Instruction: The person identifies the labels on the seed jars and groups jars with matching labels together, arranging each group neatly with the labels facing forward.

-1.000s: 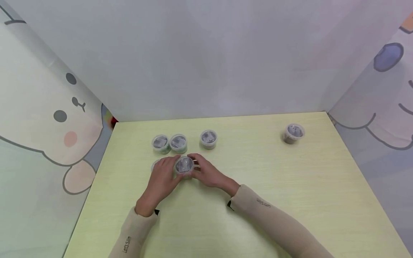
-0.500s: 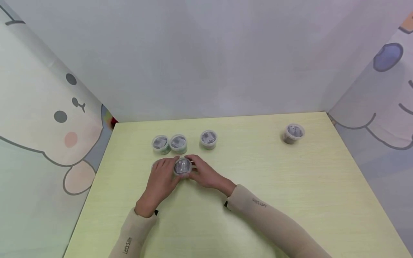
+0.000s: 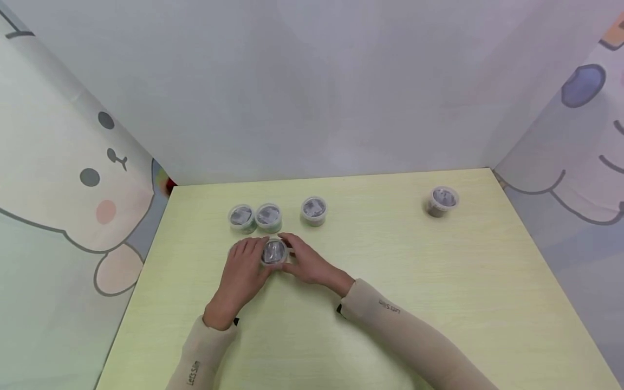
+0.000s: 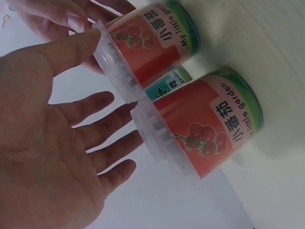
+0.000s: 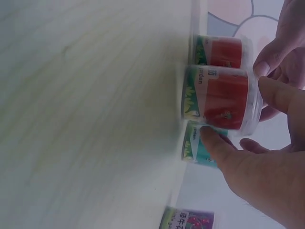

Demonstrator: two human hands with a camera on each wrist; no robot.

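My right hand (image 3: 312,264) holds a lidded plastic cup (image 3: 274,252) with a red label, thumb at the near side of the rim and fingers at the far side. On its left, my left hand (image 3: 241,269) has its thumb at the same lid's edge. The other left fingers stretch straight over a second red-labelled cup (image 4: 205,126), mostly hidden under that hand in the head view. Both red cups show cherry tomatoes and stand upright, side by side, their lids meeting in the left wrist view. A teal-labelled cup (image 5: 205,145) shows behind the held one.
Two lidded cups stand together at the back left, one at the left (image 3: 241,218) and its neighbour (image 3: 269,218). Another cup (image 3: 314,211) is right of them, and a lone cup (image 3: 442,202) sits far right. The pale yellow table (image 3: 414,281) meets a grey wall (image 3: 322,97) behind.
My right hand and the held cup have shifted slightly left, bringing the cup closer in against my left hand. The cups along the back have stayed put.
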